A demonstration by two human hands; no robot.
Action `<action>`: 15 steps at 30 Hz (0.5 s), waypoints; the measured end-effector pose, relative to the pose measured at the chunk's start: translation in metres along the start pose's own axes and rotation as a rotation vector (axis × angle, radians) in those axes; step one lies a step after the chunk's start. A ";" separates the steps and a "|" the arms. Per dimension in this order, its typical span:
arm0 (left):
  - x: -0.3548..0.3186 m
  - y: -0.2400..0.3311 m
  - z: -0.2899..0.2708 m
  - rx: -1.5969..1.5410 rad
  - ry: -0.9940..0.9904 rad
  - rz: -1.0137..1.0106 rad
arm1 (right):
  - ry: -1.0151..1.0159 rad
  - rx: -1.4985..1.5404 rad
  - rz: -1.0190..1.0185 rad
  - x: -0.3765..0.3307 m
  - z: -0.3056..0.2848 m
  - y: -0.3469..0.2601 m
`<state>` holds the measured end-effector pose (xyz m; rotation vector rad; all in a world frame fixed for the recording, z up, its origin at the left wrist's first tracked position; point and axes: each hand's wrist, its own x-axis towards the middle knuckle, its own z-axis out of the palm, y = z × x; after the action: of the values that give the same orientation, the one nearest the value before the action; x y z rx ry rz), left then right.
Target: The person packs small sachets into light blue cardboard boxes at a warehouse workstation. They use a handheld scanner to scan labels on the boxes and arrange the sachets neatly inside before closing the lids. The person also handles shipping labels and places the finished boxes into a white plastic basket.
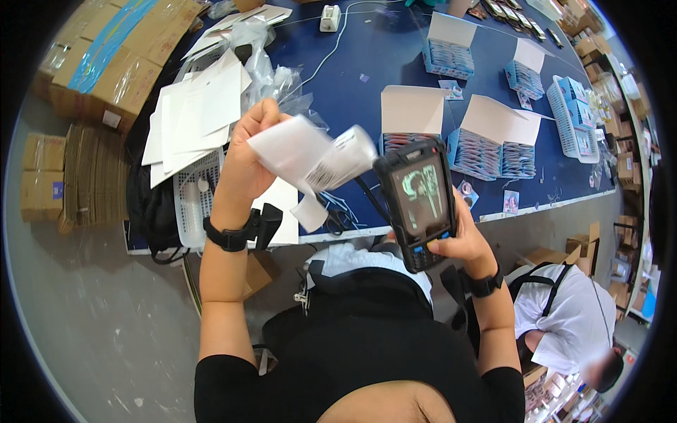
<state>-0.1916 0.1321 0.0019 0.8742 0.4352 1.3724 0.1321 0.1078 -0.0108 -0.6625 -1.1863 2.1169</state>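
The white packet (310,158) with its label is pinched tight in the left hand (243,166), tipped toward the black scanner (417,201) so the scanner can see the label. The right hand (462,243) is wrapped around the scanner, holding it close above the blue table (367,70).
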 end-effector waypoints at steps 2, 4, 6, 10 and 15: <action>-0.014 0.009 0.034 0.089 0.129 -0.101 | -0.069 -0.010 -0.010 0.003 0.001 -0.003; -0.021 0.020 0.053 0.178 0.158 -0.170 | -0.146 0.064 0.075 -0.003 0.008 -0.016; -0.028 0.023 0.053 0.307 0.167 -0.175 | -0.204 0.158 0.247 -0.011 0.024 -0.035; -0.028 0.015 0.027 0.211 0.076 -0.200 | -0.196 -0.051 0.452 -0.028 0.043 -0.044; -0.027 -0.028 0.007 0.427 0.283 -0.130 | -0.174 0.029 0.499 -0.019 0.069 -0.027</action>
<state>-0.1734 0.1048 -0.0203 0.9771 1.0133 1.3066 0.1057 0.0661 0.0474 -0.8427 -1.1662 2.6467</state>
